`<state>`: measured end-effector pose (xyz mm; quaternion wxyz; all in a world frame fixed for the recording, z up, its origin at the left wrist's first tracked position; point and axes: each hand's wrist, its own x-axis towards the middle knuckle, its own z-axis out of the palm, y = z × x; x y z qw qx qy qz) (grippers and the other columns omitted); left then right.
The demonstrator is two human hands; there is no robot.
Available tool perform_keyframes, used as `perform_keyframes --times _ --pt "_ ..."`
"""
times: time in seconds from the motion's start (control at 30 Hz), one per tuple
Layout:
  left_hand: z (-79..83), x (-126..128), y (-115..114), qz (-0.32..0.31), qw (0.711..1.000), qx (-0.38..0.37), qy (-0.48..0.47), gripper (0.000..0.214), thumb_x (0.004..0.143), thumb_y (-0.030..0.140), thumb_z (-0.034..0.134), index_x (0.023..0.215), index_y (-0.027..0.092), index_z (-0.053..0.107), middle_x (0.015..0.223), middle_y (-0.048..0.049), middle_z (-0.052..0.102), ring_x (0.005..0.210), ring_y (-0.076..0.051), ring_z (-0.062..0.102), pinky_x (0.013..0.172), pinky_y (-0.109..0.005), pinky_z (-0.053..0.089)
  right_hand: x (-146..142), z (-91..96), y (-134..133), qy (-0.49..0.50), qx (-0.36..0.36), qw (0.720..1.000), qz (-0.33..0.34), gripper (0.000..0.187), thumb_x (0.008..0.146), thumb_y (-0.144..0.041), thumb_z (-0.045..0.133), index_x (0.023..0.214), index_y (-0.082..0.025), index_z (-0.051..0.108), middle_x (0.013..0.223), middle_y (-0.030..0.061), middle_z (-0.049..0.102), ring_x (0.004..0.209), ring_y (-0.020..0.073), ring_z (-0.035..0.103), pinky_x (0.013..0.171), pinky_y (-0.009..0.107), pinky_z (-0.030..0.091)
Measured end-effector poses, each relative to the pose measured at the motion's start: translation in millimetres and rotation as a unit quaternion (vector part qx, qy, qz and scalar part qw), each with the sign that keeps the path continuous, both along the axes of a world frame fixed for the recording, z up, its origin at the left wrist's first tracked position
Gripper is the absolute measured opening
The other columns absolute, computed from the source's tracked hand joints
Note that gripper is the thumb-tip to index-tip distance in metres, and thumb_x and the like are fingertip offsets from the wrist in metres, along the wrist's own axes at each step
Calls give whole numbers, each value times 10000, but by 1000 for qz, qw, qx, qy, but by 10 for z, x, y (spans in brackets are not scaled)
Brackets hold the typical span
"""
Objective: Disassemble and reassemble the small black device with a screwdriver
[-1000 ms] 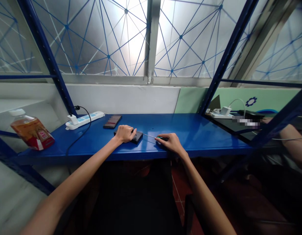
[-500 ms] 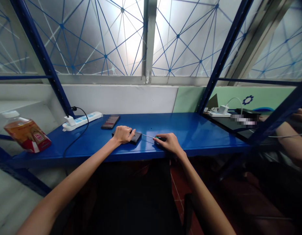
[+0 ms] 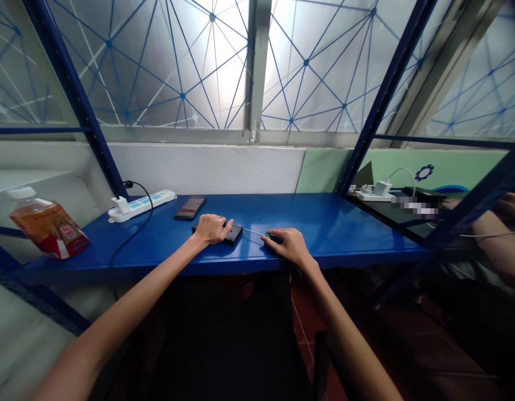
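A flat black box-shaped device [image 3: 233,235] lies on the blue table [image 3: 257,209], its exact kind hard to make out. My left hand [image 3: 211,229] is closed over it and covers its middle. My right hand [image 3: 288,243] is wrapped round the green and black handle of a screwdriver [image 3: 271,238]. The thin metal shaft points left, and its tip meets the right end of the device. Most of the handle is hidden inside my right palm.
Behind my left hand lies a phone [image 3: 190,208]. A white power strip [image 3: 142,205] with a plug and black cable sits at the back left, near a drink bottle [image 3: 50,223]. Blue posts [image 3: 368,128] frame the table. At right, a co-worker's arm [image 3: 497,239] shows.
The whole view has shifted very slightly. Both hands, the device and the screwdriver keep nearly the same places.
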<state>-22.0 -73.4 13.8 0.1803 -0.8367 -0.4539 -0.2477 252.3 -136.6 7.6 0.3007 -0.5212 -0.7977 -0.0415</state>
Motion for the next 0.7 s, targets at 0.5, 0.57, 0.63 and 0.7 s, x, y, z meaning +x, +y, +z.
perform_keyframes --times 0.5,0.57,0.63,0.7 --pt "-8 3 8 12 1000 -1 11 627 973 471 303 622 140 703 653 -155 693 609 -227 629 519 -288 253 7 -23 22 8 7 1000 0 347 896 -516 573 913 -240 784 887 70 780 842 222 728 693 250 446" --pt "-7 2 7 12 1000 -1 13 629 975 471 299 626 139 704 658 -155 694 612 -228 631 520 -288 253 10 -24 24 10 7 1000 1 352 896 -519 573 918 -238 784 889 70 780 840 221 728 698 251 449" --pt "-7 -1 6 12 1000 0 16 631 976 471 296 627 139 705 656 -154 693 609 -226 629 519 -287 257 11 -17 25 10 5 1000 0 358 898 -522 568 921 -239 785 885 71 780 835 219 727 695 250 450" --pt "-7 -4 4 12 1000 1 19 632 978 467 295 627 141 707 652 -151 690 602 -224 624 517 -286 264 10 -5 24 9 1 1000 -2 360 898 -524 567 921 -239 785 877 72 780 829 217 727 689 248 450"
